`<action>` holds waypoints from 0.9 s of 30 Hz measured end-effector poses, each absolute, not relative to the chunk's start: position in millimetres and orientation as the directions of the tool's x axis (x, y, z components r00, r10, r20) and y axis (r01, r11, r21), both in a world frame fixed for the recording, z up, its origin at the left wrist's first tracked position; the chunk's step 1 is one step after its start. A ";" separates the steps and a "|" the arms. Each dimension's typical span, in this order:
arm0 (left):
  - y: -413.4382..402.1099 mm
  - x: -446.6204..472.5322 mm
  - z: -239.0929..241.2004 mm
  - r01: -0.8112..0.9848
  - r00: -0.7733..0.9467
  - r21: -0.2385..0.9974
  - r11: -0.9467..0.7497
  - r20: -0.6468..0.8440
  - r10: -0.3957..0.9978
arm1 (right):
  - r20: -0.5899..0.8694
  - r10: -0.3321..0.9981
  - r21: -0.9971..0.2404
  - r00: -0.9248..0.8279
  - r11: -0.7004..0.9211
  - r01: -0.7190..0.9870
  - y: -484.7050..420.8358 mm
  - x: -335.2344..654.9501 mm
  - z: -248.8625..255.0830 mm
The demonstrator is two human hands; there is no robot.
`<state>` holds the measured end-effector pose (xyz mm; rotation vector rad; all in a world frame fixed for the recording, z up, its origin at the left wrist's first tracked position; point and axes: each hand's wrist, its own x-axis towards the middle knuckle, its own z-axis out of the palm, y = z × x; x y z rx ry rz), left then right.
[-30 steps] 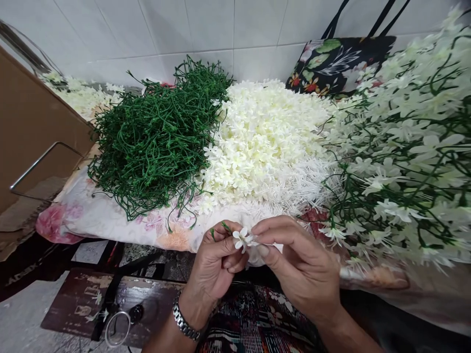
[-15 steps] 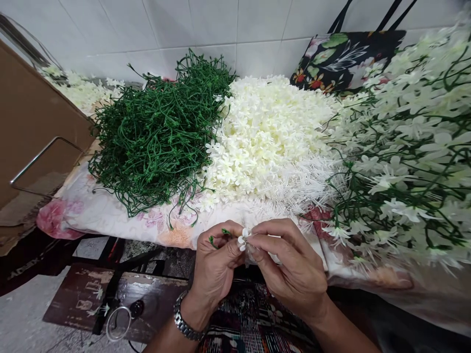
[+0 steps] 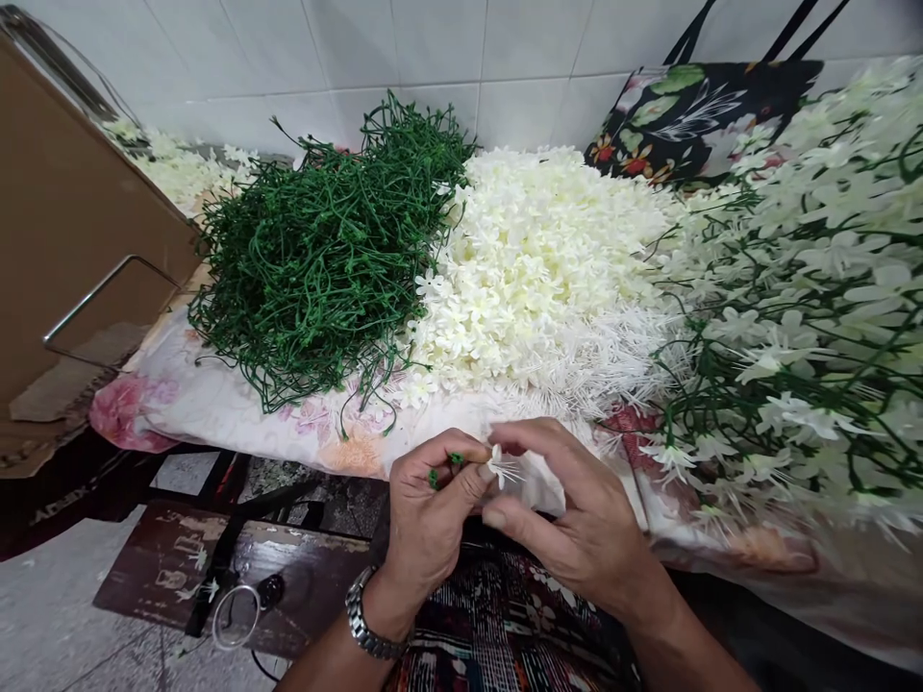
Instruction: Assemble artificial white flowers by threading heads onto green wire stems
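Pinched in my left hand (image 3: pixel 436 500) is a white artificial flower (image 3: pixel 497 466), its thin white stamens pointing right. Two green stem tips (image 3: pixel 443 470) poke out between the same hand's fingers; the rest of that stem is hidden. My right hand (image 3: pixel 577 509) is just right of the flower, thumb and fingers spread apart with nothing between them. Beyond both hands lie a heap of green plastic stems (image 3: pixel 324 259), a heap of loose cream-white blossoms (image 3: pixel 534 259) and a pile of white stamen pieces (image 3: pixel 606 360).
Assembled flower sprays (image 3: pixel 808 317) cover the right side of the cloth-covered table (image 3: pixel 252 423). A floral black bag (image 3: pixel 699 120) leans on the tiled wall. At left stands a cardboard box (image 3: pixel 64 240) with a metal handle. Below is a brown wooden bench (image 3: pixel 310 567).
My right fingers have opened and drawn off the flower. Stamens now stick out from its middle. The flower stays in my left hand, and the view has shifted slightly left.
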<state>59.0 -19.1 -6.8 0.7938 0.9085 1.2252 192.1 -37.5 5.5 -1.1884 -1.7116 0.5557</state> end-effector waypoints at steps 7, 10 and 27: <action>-26.0 54.3 -10.8 -0.303 0.192 0.936 0.177 -0.122 0.974 | 0.450 0.891 -0.761 -0.055 0.415 0.499 -39.4 194.6 3.4; -25.6 52.0 -13.1 -0.275 0.209 0.950 0.147 -0.091 0.974 | 0.430 0.902 -0.772 -0.028 0.384 0.507 -40.4 199.8 5.6; -21.0 47.7 0.9 0.067 0.217 0.963 -0.260 0.240 0.946 | 0.489 0.847 -0.639 -0.210 0.512 0.574 -39.5 205.7 27.1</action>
